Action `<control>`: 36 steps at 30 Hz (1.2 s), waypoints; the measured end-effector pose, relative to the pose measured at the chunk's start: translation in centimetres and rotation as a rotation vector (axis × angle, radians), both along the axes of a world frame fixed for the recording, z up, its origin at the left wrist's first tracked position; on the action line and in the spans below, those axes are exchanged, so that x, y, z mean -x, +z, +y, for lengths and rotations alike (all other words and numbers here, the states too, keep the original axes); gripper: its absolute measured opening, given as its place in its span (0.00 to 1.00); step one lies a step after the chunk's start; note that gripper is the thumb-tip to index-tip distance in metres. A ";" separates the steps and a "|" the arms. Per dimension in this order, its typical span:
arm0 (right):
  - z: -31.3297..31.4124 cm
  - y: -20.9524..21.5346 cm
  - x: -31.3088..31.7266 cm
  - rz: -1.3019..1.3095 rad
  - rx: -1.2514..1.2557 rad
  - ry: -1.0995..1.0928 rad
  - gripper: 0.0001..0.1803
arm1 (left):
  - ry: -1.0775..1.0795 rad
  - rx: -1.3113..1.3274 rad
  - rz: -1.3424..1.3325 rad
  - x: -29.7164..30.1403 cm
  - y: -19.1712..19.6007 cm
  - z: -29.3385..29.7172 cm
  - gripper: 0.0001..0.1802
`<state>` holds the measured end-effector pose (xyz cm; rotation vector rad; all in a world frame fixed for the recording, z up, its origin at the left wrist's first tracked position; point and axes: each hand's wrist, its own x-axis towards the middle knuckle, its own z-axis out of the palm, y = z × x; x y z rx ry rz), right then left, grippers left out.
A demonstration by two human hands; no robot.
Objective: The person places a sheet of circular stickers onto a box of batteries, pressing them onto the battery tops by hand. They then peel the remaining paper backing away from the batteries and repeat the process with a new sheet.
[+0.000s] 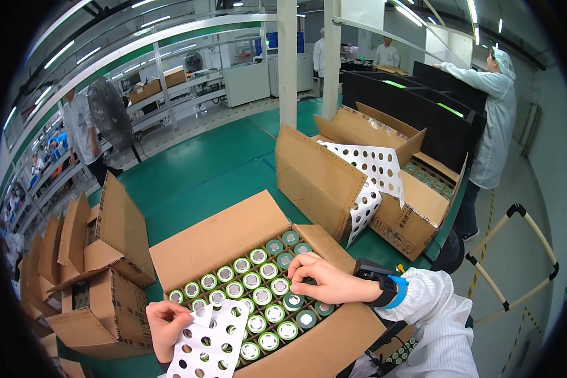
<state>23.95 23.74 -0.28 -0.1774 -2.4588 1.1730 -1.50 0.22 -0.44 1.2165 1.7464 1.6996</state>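
An open cardboard box in front of me holds rows of cylindrical battery cells in a cardboard divider grid. Most tops show a pale metal disc inside a bright green ring; several toward the right side look darker green. My left hand, at the box's near left corner, is closed on a white sheet punched with round holes, which covers some of the cells. Over the right part of the rows, my right hand has its fingers bent down and pinched at the cell tops. Whatever is between those fingertips is hidden.
Behind, another open carton has a white perforated sheet draped over it, with more cells inside. Opened cartons crowd the left. A black fan stands beyond the green table. A person in white leans over black bins.
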 end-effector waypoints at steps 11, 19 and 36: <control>-0.3 0.8 0.3 -0.038 -0.064 0.007 0.09 | -0.018 -0.062 0.059 0.5 -0.2 0.4 0.07; -0.4 1.0 0.3 -0.034 -0.043 0.012 0.09 | -0.025 -0.060 0.038 0.3 -0.1 0.2 0.07; -0.3 1.3 0.2 -0.082 -0.016 0.021 0.09 | -0.032 -0.070 0.045 0.2 0.1 0.4 0.08</control>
